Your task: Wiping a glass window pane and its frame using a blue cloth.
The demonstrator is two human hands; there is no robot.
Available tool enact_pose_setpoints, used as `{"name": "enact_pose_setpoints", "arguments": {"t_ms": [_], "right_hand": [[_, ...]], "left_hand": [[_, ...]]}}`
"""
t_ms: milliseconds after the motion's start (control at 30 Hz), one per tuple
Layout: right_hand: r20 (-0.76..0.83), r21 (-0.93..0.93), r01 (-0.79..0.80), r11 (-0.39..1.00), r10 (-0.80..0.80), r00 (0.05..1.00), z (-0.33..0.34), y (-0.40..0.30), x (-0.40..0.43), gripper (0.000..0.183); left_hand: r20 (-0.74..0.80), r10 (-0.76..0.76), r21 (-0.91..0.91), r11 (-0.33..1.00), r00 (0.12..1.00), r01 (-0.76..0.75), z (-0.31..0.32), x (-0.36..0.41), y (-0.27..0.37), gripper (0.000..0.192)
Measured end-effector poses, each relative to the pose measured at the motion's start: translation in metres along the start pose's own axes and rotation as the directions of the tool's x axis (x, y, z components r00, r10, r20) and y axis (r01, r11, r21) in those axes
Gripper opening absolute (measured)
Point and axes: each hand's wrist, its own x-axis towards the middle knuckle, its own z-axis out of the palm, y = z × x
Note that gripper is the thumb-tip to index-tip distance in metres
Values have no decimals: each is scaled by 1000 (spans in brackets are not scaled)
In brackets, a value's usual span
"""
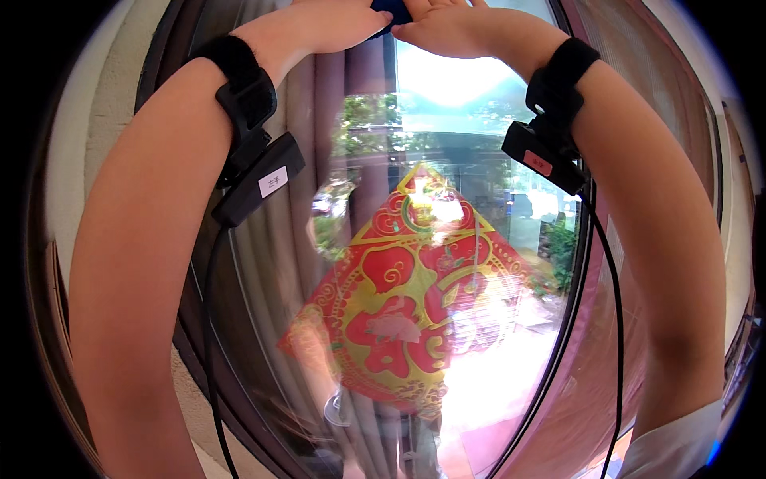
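Observation:
At the top edge of the head view, a dark blue cloth (390,17) lies between my two hands, in front of a glass pane (359,78). My left hand (341,23) has its thumb over the cloth's left side. From the right, my right hand (449,27) reaches the same cloth with its thumb and nearest fingers. The picture's edge cuts off most of the fingers of both hands. Below them, a red and gold diamond-shaped paper decoration (389,269) is on the pane, with glare over its right part.
Black wrist straps hold small devices (260,179) (544,158), each trailing a black cable. A dark frame (562,359) borders the pane, and a mesh screen (604,359) stands to its right. Curtains (326,120) show through the glass, mixed with reflections of trees and bright ground.

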Motion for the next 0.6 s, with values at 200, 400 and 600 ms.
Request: {"name": "enact_pose_setpoints", "arguments": {"t_ms": [200, 400, 600], "right_hand": [[-3, 35, -25, 999, 25, 1000, 4, 2, -7, 72], [-52, 146, -15, 989, 23, 998, 7, 0, -62, 70], [-211, 125, 123, 985, -94, 973, 36, 3, -117, 66]], "left_hand": [[-66, 4, 6, 1000, 998, -4, 5, -8, 9, 63], [-130, 48, 14, 999, 990, -47, 0, -37, 42, 59], [-193, 153, 76, 987, 969, -141, 23, -66, 55, 59]]}}
